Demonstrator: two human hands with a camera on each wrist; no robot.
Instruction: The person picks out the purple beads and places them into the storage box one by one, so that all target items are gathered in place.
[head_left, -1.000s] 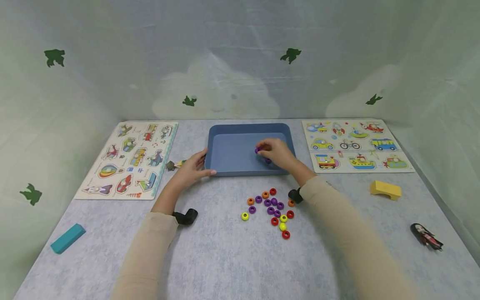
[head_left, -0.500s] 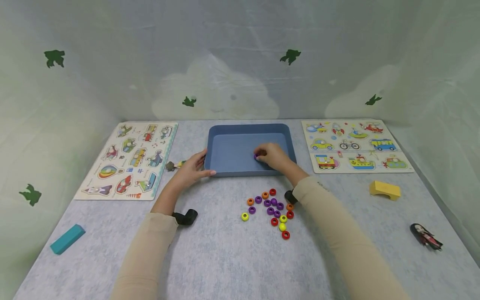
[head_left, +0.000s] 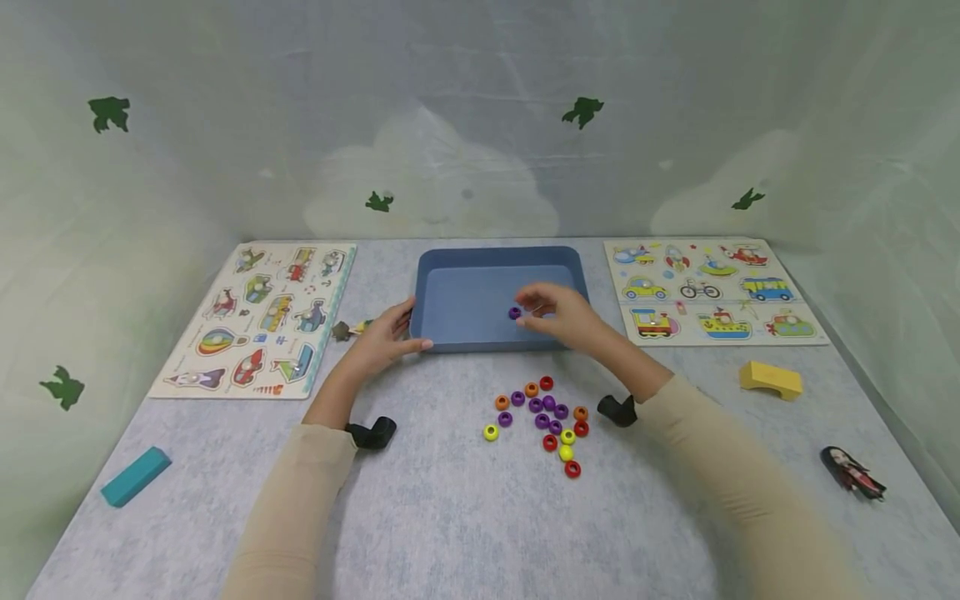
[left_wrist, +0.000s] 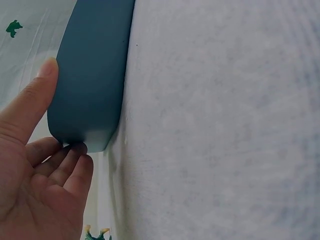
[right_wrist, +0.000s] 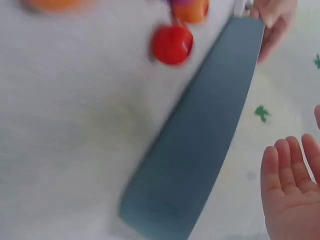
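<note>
Purple bead (head_left: 514, 313) is let go inside blue tray (head_left: 465, 300)

The pinch held half a second ago is undone: the thumb and fingers of the right hand (head_left: 566, 317) are now parted, with the purple bead seen between them, apparently resting on the tray's floor, near its right side. By this release, the placing of that bead is judged all but complete. Its corner touched by the left hand (head_left: 384, 337), the tray is kept in the same position; that hand is opened out, its thumb laid along the near side and its fingers set against the left end. On the table (head_left: 442, 517), an orange bead (head_left: 581, 413), partly covered earlier by the black wrist camera (head_left: 617, 411), is fully exposed beside loose red, yellow and purple beads (head_left: 542, 421).

A second purple bead, glimpsed in the tray a second ago, is not seen now; whether it is covered by the right hand cannot be told. In the right wrist view, the open palm is cut off at the frame's edge, the tray's inside is blocked by its outer wall, and the nearby beads are blurred. A small figure (head_left: 341, 332) is partly hidden behind the left hand.
</note>
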